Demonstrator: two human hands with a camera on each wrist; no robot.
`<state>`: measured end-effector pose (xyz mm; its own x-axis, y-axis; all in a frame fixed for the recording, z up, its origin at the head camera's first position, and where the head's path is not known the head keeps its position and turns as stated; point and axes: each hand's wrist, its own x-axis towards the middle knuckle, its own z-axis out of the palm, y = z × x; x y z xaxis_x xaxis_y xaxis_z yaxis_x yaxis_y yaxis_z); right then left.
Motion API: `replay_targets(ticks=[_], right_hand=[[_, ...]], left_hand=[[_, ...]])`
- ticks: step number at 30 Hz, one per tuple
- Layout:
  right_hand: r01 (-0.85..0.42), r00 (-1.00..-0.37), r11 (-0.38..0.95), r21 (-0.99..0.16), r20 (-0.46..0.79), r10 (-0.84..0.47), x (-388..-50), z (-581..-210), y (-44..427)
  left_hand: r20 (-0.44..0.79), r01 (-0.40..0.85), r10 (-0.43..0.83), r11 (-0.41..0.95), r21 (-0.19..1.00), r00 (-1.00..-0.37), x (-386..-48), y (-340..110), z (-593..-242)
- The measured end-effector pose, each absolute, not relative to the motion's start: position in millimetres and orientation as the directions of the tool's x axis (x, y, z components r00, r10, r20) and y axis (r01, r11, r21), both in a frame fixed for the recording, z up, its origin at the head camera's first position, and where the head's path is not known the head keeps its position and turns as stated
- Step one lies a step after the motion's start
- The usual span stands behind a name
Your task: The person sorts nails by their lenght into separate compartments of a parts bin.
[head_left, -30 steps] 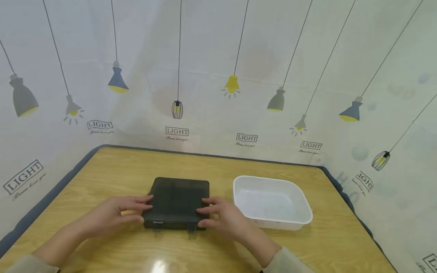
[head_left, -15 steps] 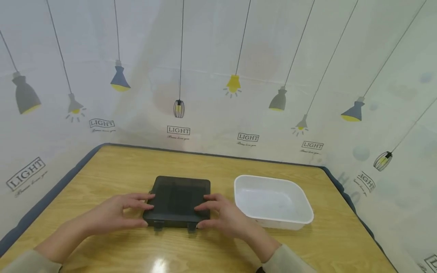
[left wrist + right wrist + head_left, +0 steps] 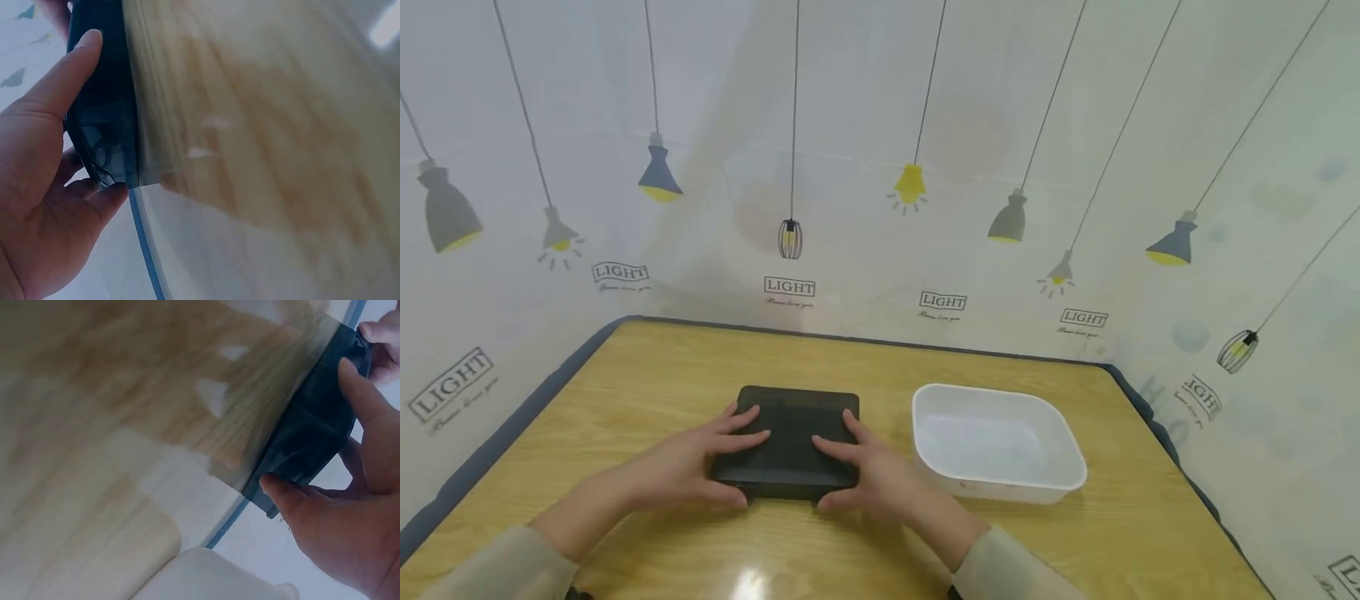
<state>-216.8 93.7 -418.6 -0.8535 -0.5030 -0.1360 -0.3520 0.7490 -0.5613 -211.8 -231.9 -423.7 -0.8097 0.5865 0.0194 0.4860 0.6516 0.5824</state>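
A flat black plastic case [image 3: 793, 425] with a lid lies on the wooden table. At its left side my left hand [image 3: 688, 467] holds it, fingertips on the lid and thumb low at the front edge. My right hand [image 3: 883, 479] holds the right side in the same way, its thumb at the front edge too. In the left wrist view the thumb lies against the dark front face of the case [image 3: 103, 119], with other fingers around the corner. The right wrist view has the right thumb [image 3: 359, 387] on that front face. Both thumbs hide the front latches.
A white rectangular plastic tub [image 3: 1000, 483] stands to the right of the case, near my right hand. The table [image 3: 662, 375] has a dark blue edge. A cloth backdrop [image 3: 865, 250] printed with hanging lamps rises behind and at both sides.
Both hands have moved inward over the lid, and the thumbs have come onto the front edge where the two latches were visible. The case and tub have stayed in place.
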Motion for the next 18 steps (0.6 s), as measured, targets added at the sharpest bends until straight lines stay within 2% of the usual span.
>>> replay_targets(ticks=[5, 18], right_hand=[[-0.369, -0.864, 0.775, -0.513, -0.117, -0.49, -217.3, -413.0, 89.6], [-0.366, -0.87, 0.795, -0.484, -0.124, -0.476, -215.7, -411.6, 84.2]], left_hand=[[0.026, 0.511, 0.598, 0.66, 0.551, -0.801, -214.1, -227.5, -418.1], [0.015, 0.51, 0.59, 0.684, 0.522, -0.807, -213.9, -223.1, -415.0]])
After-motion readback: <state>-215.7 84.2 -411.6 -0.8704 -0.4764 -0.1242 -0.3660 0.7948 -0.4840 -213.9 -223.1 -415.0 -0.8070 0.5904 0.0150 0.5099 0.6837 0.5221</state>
